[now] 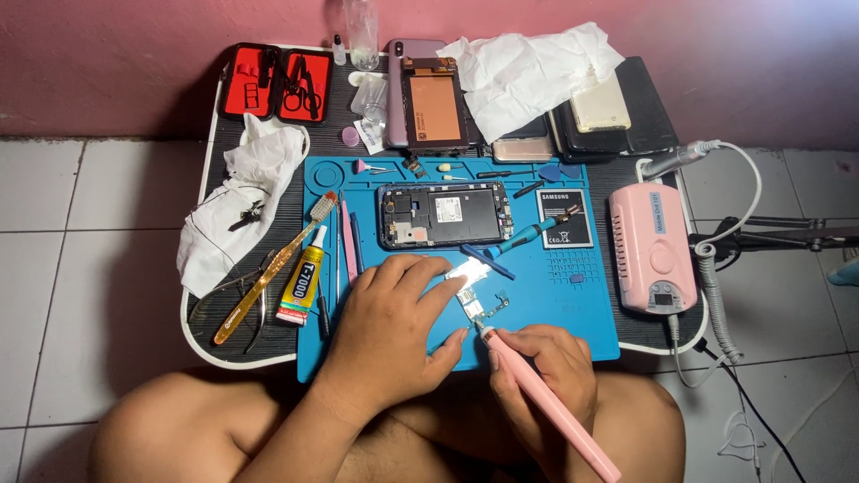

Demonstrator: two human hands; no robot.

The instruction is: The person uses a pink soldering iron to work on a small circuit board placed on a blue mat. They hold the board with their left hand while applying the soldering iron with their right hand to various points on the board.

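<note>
1. Head view, nearest first: the right hand (543, 365) is wrapped round a pink pen-shaped tool (548, 400), its tip down on a small circuit board (474, 300).
2. Just left of it, the left hand (386, 329) pins that board against the blue work mat (582, 313), forefinger and thumb pinched on its edges.
3. The two hands sit close together over the mat's near edge, apart only by the board between them.
4. Left of the hands, a glue tube (302, 284) and an orange toothbrush (273, 268) lie slanted on the dark tabletop (626, 333).
5. Further up the mat, an opened phone (445, 215) lies face down, with a battery (564, 219) just beside it on the right.
6. A blue screwdriver (523, 237) rests between phone and battery.
7. Off to the right, a pink control box (651, 248) sits at the table edge.
8. At the far side: a red tool case (276, 83) lying open, another phone body (432, 103), and crumpled white paper (528, 72).
</note>
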